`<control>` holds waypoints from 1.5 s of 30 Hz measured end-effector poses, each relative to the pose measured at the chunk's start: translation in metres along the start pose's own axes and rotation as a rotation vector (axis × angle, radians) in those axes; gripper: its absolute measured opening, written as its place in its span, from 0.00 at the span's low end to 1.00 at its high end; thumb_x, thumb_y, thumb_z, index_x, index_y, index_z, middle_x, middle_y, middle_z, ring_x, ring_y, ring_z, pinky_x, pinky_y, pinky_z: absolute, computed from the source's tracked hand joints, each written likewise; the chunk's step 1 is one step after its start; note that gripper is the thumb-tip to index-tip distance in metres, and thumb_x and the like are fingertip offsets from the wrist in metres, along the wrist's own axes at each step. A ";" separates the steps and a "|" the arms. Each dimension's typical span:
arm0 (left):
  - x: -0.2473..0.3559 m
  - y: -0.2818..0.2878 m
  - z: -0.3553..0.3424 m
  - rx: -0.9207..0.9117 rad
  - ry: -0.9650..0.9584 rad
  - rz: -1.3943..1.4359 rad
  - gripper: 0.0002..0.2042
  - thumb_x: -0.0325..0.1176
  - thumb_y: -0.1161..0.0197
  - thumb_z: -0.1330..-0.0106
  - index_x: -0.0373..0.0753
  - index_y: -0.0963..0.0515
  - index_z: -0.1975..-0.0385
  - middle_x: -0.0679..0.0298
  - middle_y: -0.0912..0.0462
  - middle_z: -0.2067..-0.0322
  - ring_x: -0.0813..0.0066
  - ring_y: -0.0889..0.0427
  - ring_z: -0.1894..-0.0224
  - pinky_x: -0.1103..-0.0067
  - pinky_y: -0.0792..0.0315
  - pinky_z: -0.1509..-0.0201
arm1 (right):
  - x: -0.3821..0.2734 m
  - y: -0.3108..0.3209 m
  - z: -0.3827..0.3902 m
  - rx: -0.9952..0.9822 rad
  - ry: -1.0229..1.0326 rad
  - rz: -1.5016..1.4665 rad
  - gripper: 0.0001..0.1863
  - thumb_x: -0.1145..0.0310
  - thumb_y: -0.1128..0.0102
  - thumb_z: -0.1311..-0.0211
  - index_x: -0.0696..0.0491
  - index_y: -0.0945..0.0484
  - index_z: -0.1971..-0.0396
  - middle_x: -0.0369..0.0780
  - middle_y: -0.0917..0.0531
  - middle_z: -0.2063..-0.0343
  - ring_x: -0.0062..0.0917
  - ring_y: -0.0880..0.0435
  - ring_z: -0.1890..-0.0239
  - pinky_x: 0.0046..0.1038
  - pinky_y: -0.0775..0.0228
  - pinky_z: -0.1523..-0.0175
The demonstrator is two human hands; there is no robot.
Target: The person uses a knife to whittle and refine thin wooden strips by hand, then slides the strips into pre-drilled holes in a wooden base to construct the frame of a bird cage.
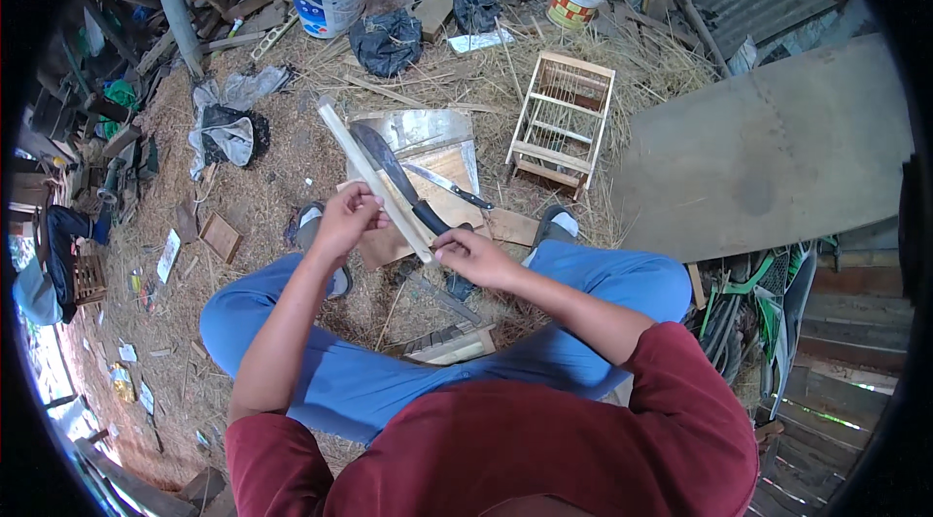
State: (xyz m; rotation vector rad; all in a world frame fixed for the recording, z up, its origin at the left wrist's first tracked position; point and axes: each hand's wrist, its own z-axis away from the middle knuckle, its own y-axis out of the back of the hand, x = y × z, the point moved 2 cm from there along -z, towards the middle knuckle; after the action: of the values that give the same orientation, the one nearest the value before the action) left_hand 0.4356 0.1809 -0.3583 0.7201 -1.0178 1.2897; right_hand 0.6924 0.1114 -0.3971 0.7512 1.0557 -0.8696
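Observation:
A long pale wooden strip (350,142) slants between my legs. My left hand (346,224) pinches it along its lower half. At its near end, the thumb and fingers of my right hand (476,258) close on it. Just right of the strip is a machete (385,159) with a dark curved blade and a black handle; the handle's end comes close to my right fingers, and I cannot tell whether they touch. A knife (474,199) with a black handle lies on a wooden board (449,165). Beneath is a greyish sheet (403,128).
A slatted wooden frame (564,123) stands ahead right, beside a large flat panel (758,153). A white bucket (326,7), black plastic bags (386,43) and a red-yellow tub (574,4) sit at the back. A small wooden tray (221,237) lies left on the straw-covered ground.

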 end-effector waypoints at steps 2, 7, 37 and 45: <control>-0.008 -0.010 0.003 -0.046 0.006 0.031 0.05 0.28 0.42 0.27 0.35 0.25 0.56 0.64 0.18 0.64 0.74 0.15 0.64 0.77 0.18 0.55 | 0.001 -0.014 0.001 -0.083 0.006 -0.046 0.16 0.61 0.39 0.30 0.59 0.21 0.54 0.38 0.16 0.66 0.17 0.20 0.65 0.25 0.26 0.58; -0.019 -0.023 0.004 -0.038 0.012 0.055 0.05 0.26 0.41 0.27 0.33 0.25 0.57 0.64 0.19 0.66 0.77 0.17 0.65 0.80 0.19 0.58 | 0.006 -0.020 -0.003 -0.098 -0.010 -0.028 0.14 0.60 0.41 0.28 0.58 0.18 0.61 0.36 0.16 0.72 0.18 0.20 0.68 0.24 0.27 0.60; 0.022 0.024 -0.073 0.436 -0.163 0.080 0.08 0.28 0.46 0.27 0.33 0.25 0.53 0.61 0.18 0.64 0.74 0.17 0.66 0.75 0.18 0.64 | 0.041 0.123 -0.248 0.040 0.314 0.970 0.13 0.72 0.28 0.48 0.50 0.17 0.61 0.43 0.18 0.63 0.41 0.17 0.57 0.40 0.23 0.53; 0.018 0.030 -0.076 0.412 -0.140 0.073 0.08 0.28 0.45 0.27 0.32 0.25 0.53 0.62 0.20 0.62 0.76 0.18 0.66 0.77 0.18 0.63 | 0.036 0.136 -0.259 -0.174 0.381 1.185 0.09 0.67 0.33 0.47 0.49 0.20 0.64 0.43 0.18 0.65 0.43 0.17 0.57 0.43 0.25 0.54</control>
State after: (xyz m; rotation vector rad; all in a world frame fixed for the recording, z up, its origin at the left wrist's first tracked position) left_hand 0.4208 0.2615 -0.3770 1.1069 -0.9040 1.5512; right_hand 0.7140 0.3874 -0.4990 1.2088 0.7823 0.3864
